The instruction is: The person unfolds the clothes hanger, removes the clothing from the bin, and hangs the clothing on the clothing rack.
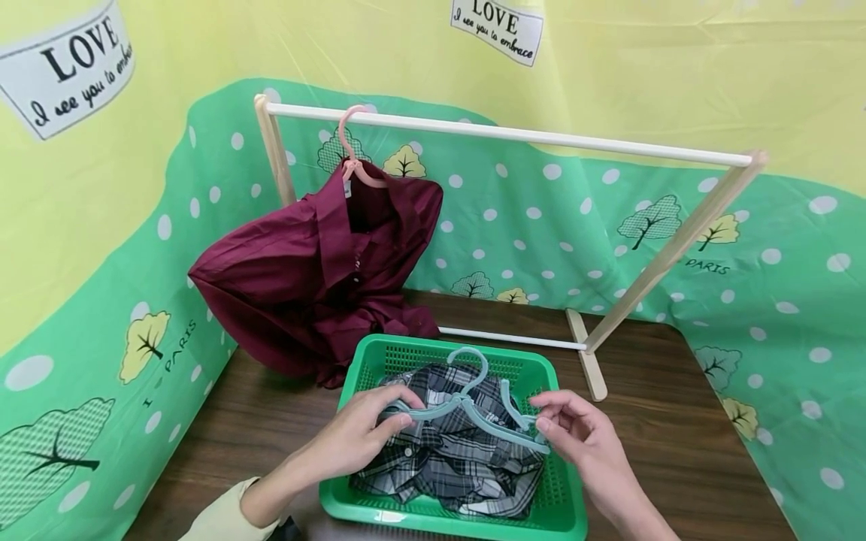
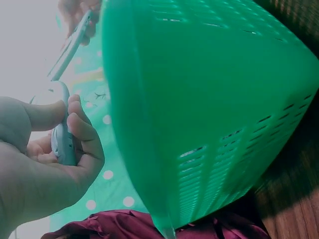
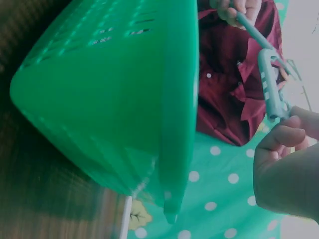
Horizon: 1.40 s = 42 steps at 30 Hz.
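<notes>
A pale blue-green plastic clothes hanger (image 1: 497,431) is held above a green basket (image 1: 567,481), its hook toward the rack. My left hand (image 1: 361,428) pinches one arm of it between thumb and fingers, as the left wrist view also shows on the hanger (image 2: 62,139). At the other end, my right hand (image 1: 591,443) pinches a jointed piece of the hanger with thumb and fingertips; in the right wrist view this hand (image 3: 289,167) is beside the basket wall (image 3: 114,89). Below both hands, a crumpled grey-and-black plaid shirt (image 1: 453,466) lies in the basket.
Behind the basket stands a wooden rack with a white top rail (image 1: 514,134). On its left part a maroon shirt (image 1: 291,255) hangs from a pink hanger (image 1: 346,143), its lower folds on the dark wooden table (image 1: 676,421). Patterned green-and-yellow cloth (image 1: 555,225) surrounds the table.
</notes>
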### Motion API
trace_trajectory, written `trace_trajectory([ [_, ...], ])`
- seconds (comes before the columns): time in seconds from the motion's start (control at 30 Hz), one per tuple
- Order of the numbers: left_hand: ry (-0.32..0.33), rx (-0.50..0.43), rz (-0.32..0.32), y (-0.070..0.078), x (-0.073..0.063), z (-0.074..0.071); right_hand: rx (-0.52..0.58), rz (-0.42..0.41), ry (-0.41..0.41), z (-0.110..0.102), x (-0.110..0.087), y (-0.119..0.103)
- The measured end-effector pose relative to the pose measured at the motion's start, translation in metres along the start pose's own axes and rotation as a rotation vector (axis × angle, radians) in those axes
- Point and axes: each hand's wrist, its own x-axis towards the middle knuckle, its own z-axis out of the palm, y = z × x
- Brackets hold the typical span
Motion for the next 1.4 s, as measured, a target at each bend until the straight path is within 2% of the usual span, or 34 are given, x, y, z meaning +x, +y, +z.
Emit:
trace_trajectory([
  [0.17,0.005,0.015,0.016,0.003,-0.001,0.0,0.013,-0.034,0.009,-0.003,0.003,-0.004],
  [0.3,-0.017,0.035,0.04,0.008,-0.001,0.001,0.021,-0.032,0.006,-0.005,0.008,-0.012],
  [0.47,-0.062,0.043,0.043,0.015,-0.002,0.003,-0.005,-0.023,-0.064,-0.003,0.017,-0.022],
  [0.6,-0.074,0.035,0.035,0.017,-0.001,0.004,-0.042,-0.016,-0.116,0.002,0.02,-0.026],
  [0.8,-0.065,0.052,0.056,0.014,-0.002,0.006,-0.079,-0.003,-0.121,0.006,0.02,-0.027],
  [1.07,-0.015,0.076,0.075,0.006,-0.003,0.002,-0.014,-0.019,-0.021,-0.007,0.015,-0.024],
  [1.27,0.048,0.085,0.1,0.0,-0.004,-0.005,0.064,-0.028,0.089,-0.029,0.006,-0.021],
  [1.4,0.091,0.106,0.093,-0.001,-0.005,-0.01,0.114,-0.018,0.156,-0.043,0.0,-0.015],
])
